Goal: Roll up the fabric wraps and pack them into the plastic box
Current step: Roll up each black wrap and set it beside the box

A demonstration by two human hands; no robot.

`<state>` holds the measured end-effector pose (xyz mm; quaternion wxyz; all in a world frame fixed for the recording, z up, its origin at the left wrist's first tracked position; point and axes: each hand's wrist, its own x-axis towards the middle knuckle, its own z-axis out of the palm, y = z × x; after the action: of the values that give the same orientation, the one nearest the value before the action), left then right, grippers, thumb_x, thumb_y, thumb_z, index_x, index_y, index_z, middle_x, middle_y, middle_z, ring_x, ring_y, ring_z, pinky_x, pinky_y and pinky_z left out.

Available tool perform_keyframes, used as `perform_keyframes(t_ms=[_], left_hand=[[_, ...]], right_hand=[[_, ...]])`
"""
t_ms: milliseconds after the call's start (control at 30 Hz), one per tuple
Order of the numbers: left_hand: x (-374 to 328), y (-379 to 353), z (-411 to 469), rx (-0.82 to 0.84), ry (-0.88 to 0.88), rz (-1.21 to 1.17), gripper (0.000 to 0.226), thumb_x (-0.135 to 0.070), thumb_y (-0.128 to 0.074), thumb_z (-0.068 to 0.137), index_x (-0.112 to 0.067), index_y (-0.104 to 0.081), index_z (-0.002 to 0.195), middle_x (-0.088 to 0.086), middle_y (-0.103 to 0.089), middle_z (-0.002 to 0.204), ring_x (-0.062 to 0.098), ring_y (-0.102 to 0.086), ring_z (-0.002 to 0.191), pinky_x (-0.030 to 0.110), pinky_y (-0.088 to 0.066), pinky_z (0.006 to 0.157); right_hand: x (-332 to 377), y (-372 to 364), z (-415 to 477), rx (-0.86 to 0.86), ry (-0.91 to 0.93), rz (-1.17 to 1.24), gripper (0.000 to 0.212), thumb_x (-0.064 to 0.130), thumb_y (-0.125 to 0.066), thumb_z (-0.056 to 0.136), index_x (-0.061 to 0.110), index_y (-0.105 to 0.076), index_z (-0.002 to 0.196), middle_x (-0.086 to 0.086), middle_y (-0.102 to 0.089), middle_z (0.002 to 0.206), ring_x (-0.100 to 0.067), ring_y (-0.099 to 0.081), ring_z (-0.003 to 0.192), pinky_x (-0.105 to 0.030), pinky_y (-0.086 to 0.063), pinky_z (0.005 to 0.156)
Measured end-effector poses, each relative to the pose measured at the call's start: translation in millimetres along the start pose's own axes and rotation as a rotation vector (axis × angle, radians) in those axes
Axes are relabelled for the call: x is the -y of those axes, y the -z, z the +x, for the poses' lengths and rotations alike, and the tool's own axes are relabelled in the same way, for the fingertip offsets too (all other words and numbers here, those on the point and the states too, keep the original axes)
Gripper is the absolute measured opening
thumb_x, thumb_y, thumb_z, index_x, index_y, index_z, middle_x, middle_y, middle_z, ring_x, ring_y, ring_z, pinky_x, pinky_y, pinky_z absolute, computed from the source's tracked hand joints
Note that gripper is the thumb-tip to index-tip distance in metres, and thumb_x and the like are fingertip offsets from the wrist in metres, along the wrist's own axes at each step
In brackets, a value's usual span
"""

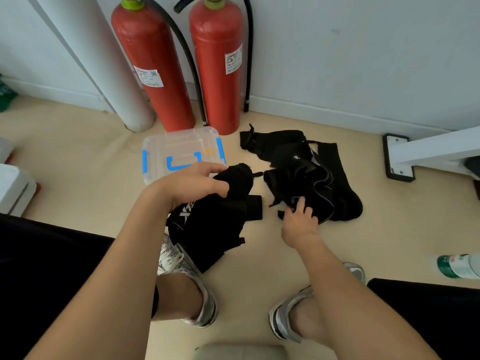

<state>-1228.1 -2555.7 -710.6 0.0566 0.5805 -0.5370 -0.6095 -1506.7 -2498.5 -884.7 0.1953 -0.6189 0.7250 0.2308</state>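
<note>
A clear plastic box (166,148) with blue latches and a blue handle sits on the floor with its lid on, in front of the extinguishers. My left hand (193,181) grips a black fabric wrap (210,224) with white lettering, lifted just in front of the box; its lower end hangs over my left shoe. To the right, a loose pile of black wraps (309,175) lies spread on the floor. My right hand (300,222) pinches the near edge of that pile.
Two red fire extinguishers (218,61) and a white pipe (111,68) stand against the wall behind the box. A white frame foot (398,157) is at the right, a plastic bottle (457,266) lies at the right edge. My shoes (283,318) rest on the beige floor.
</note>
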Motion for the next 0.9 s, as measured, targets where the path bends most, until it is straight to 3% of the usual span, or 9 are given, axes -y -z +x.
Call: perform_keyframes(t_ms=[133,267,400,467,533,633,700,800,900], left_hand=[[-7,-2,-6,0.002,-0.014,0.047,0.020,-0.017,-0.069,0.089,-0.021,-0.083,0.103,0.014,-0.083,0.098,0.033,-0.081,0.091,0.036,-0.066,0.078],[-18,-4,-14,0.030,-0.060,0.036,0.034,-0.030,-0.074,0.078,-0.026,-0.081,0.111,0.011,-0.083,0.103,0.030,-0.082,0.094,0.040,-0.066,0.086],[-30,-6,-24,-0.079,-0.154,0.026,0.026,-0.025,-0.077,0.076,-0.025,-0.081,0.102,0.011,-0.082,0.097,0.030,-0.082,0.091,0.041,-0.065,0.085],[-35,-8,-27,-0.184,-0.193,0.069,0.012,-0.021,-0.076,0.087,-0.019,-0.082,0.097,0.010,-0.082,0.092,0.025,-0.081,0.088,0.039,-0.064,0.085],[-41,-11,-31,-0.250,-0.222,0.143,0.015,-0.022,-0.072,0.098,-0.010,-0.081,0.095,0.012,-0.080,0.089,0.022,-0.079,0.084,0.039,-0.060,0.084],[-58,-16,-37,-0.295,-0.296,0.304,0.027,-0.026,-0.068,0.105,-0.007,-0.076,0.087,0.019,-0.073,0.084,0.019,-0.066,0.074,0.035,-0.049,0.074],[-72,-20,-40,-0.286,-0.303,0.366,0.028,-0.027,-0.064,0.107,-0.014,-0.071,0.083,0.012,-0.070,0.079,0.016,-0.063,0.069,0.034,-0.047,0.069],[-94,-20,-43,-0.304,-0.318,0.328,0.028,-0.021,-0.058,0.108,-0.017,-0.069,0.082,-0.002,-0.062,0.068,0.012,-0.054,0.058,0.027,-0.044,0.058],[-118,-11,-53,-0.285,-0.345,0.175,0.024,-0.025,-0.062,0.107,-0.016,-0.078,0.093,0.008,-0.069,0.074,0.015,-0.059,0.069,0.030,-0.052,0.064]], right_hand=[[4,39,-6,-0.088,0.089,0.613,0.034,0.035,-0.063,0.105,0.029,-0.070,0.138,-0.005,-0.050,0.158,-0.031,-0.052,0.140,-0.046,-0.047,0.115],[24,106,-32,0.184,0.316,1.375,0.043,0.053,-0.062,0.099,0.029,-0.074,0.134,0.009,-0.068,0.140,-0.016,-0.057,0.141,-0.047,-0.047,0.117],[16,157,-61,0.082,0.545,1.228,0.029,0.052,-0.075,0.096,0.025,-0.085,0.097,0.006,-0.082,0.098,-0.007,-0.076,0.098,-0.032,-0.053,0.093],[9,178,-69,-0.084,0.503,1.054,0.051,0.061,-0.075,0.095,0.018,-0.071,0.068,0.011,-0.062,0.063,-0.004,-0.060,0.059,-0.028,-0.045,0.069],[5,201,-80,-0.184,0.423,0.857,0.066,0.071,-0.068,0.095,0.023,-0.046,0.054,0.012,-0.038,0.050,-0.006,-0.037,0.043,-0.030,-0.034,0.056],[-3,235,-100,-0.176,0.374,0.821,0.069,0.074,-0.062,0.097,0.015,-0.060,0.061,0.012,-0.051,0.055,-0.006,-0.051,0.049,-0.038,-0.049,0.061],[-15,258,-114,-0.028,0.400,0.996,0.066,0.071,-0.070,0.092,0.006,-0.081,0.095,-0.003,-0.080,0.088,-0.019,-0.078,0.083,-0.049,-0.064,0.092],[-40,291,-140,0.265,0.662,1.102,0.028,0.034,-0.080,0.095,0.016,-0.081,0.116,-0.019,-0.080,0.118,-0.034,-0.076,0.111,-0.050,-0.063,0.100],[-48,320,-158,0.299,0.759,1.072,0.033,0.007,-0.075,0.100,0.010,-0.069,0.132,-0.023,-0.076,0.123,-0.039,-0.073,0.114,-0.056,-0.060,0.103]])
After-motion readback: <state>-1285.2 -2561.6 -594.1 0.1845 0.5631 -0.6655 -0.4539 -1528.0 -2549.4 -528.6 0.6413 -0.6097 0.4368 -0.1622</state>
